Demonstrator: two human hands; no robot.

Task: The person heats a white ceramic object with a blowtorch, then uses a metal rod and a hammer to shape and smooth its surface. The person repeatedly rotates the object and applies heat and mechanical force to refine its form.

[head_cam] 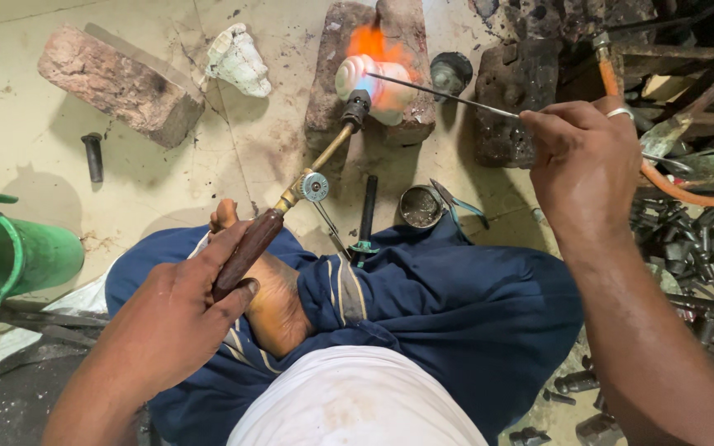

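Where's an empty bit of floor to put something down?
Bare floor lies between the left brick, the green jug and the small black peg. The right side is crowded with metal scrap; the shell on the middle brick is under flame.

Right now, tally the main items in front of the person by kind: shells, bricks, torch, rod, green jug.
Conch shells: 2, one in the flame, one aside
Bricks: 3
Blowtorch: 1, in left hand
Thin metal rod: 1, in right hand
Green jug: 1
Total: 8
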